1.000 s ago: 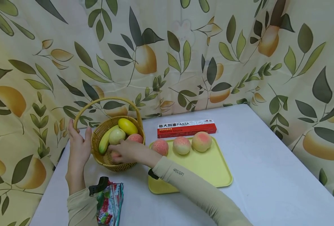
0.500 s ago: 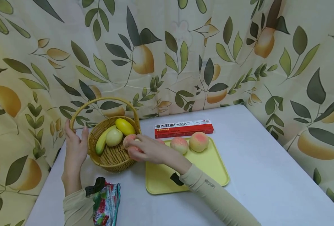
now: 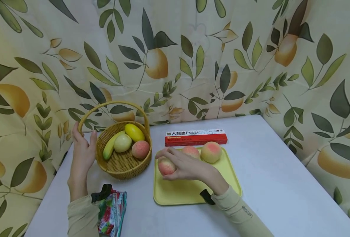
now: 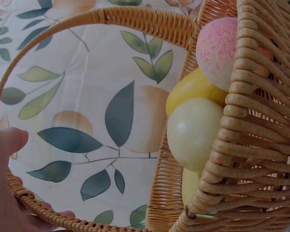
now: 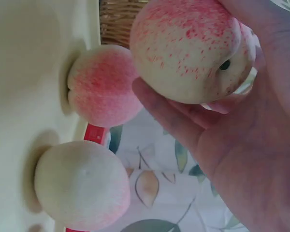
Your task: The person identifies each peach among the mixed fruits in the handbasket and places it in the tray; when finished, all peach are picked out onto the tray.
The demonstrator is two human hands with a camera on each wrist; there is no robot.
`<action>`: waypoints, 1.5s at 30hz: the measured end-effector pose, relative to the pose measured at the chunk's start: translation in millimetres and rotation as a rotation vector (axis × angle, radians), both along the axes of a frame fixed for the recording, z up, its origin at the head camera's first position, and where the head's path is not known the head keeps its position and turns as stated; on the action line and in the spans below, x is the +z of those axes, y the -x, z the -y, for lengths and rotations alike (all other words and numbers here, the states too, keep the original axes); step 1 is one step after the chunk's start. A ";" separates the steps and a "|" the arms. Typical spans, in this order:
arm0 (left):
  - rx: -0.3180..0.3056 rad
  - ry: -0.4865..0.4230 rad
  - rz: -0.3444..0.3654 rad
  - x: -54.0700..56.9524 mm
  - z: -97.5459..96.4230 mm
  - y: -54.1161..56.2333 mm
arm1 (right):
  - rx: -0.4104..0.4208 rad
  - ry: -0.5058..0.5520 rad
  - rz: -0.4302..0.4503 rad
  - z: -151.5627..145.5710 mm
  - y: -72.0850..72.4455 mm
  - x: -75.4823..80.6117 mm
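My left hand (image 3: 82, 154) holds the handle (image 3: 112, 102) of a wicker basket (image 3: 125, 171); in the left wrist view the handle passes between thumb and fingers. Inside the basket lie a banana (image 3: 111, 146), a smooth yellow oval fruit (image 3: 134, 132), a pale green round fruit (image 3: 122, 143) and a pink peach (image 3: 140, 149). My right hand (image 3: 189, 166) grips another peach (image 5: 188, 53) above the left part of a yellow tray (image 3: 175, 196). More peaches sit along the tray's far side: one (image 5: 106, 86) mostly hidden by my hand in the head view, one (image 3: 191, 151) in the middle, one (image 3: 211, 152) at the right.
A red-and-white pasta box (image 3: 196, 138) lies behind the tray. A shiny coloured packet (image 3: 113, 212) lies beside my left sleeve at the front. Patterned cloth (image 3: 175, 65) hangs behind the white table (image 3: 275, 184).
My right hand has taken a peach out of the basket and moved right with it, over the tray. My left hand stays at the handle. The head view has shifted slightly.
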State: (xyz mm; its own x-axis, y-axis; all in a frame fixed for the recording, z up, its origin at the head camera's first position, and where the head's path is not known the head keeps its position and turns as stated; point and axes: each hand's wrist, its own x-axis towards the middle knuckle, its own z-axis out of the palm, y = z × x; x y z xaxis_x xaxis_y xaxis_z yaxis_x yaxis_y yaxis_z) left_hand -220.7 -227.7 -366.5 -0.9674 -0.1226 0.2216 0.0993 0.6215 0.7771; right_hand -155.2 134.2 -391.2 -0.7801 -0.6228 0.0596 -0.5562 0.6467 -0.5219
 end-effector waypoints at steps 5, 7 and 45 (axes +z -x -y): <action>0.012 0.001 0.016 -3.2 -0.5 -1.3 | 0.065 -0.024 -0.016 -5.6 -0.4 2.4; 0.021 0.000 0.023 -3.0 -0.5 -1.9 | 0.076 -0.040 -0.016 -5.9 -0.5 2.8; 0.021 0.003 0.011 0.2 -1.3 0.1 | 0.101 -0.201 0.060 2.4 0.2 -20.4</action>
